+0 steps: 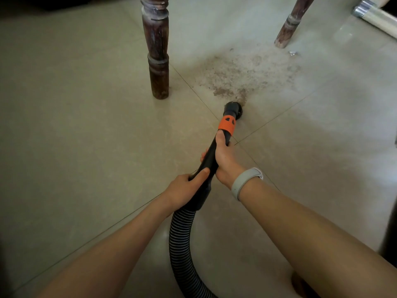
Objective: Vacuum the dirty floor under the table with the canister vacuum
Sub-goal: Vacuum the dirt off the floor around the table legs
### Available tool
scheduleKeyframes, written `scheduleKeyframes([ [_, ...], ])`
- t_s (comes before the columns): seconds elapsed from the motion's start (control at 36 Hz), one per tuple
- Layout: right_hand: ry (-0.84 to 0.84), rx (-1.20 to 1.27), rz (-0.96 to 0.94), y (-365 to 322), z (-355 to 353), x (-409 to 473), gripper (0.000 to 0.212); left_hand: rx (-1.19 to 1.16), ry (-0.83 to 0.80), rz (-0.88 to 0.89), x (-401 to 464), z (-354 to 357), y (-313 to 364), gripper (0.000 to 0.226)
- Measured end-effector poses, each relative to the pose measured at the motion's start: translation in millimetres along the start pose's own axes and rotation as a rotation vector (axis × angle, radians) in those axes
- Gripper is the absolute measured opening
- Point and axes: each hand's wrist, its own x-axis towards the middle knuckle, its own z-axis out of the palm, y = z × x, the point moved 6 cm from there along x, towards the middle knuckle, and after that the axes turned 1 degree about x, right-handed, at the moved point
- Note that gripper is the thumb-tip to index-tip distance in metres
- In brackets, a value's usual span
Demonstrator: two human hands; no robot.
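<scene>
Black plastic wand (209, 160) is gripped by both hands: the right hand (224, 157) is wrapped round it further forward, thumb laid along the top just behind the orange collar (226, 124); the left hand (185, 187) is clamped round the rear end, just ahead of where the ribbed hose (181, 237) joins. Hands are set close together along the wand, not touching as far as can be told. A grey wristband (246, 182) is worn on the right wrist. The round brush nozzle (234, 108) is set at the near edge of the dirt patch (242, 74), which is spread on the tiled floor (86, 136) between the left table leg (156, 54) and the far right table leg (289, 24). Contact with the tile cannot be confirmed. Step judged: pickup at the near edge; most of the patch is not yet cleared. Next move calls for the nozzle to be pushed far and right through the patch, kept low, and steered clear of both legs. Long axis of the wand runs from near-left to far-right, nozzle pointed away and down toward the dirt. The hose is looped back toward the near edge; the canister is not in view.
</scene>
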Motion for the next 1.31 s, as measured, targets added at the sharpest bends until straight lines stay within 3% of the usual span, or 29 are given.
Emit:
scheduleKeyframes([
  [0.78,-0.152,-0.25,-0.021,-46.0,63.7,32.0,0.034,-0.206,0.196,-0.035,38.0,-32.2,12.8,0.062],
  [0.97,-0.203,-0.172,0.002,-39.6,72.8,38.1,0.036,-0.168,0.29,-0.021,37.1,-39.5,13.5,0.058],
  [1.11,-0.334,-0.065,0.082,-24.0,84.9,35.2,0.042,-0.144,0.365,0.006,25.0,-44.9,5.1,0.047],
  [1.31,-0.422,0.084,0.113,-20.9,89.9,37.4,0.045,-0.151,0.367,0.029,20.0,-51.7,9.0,0.046],
])
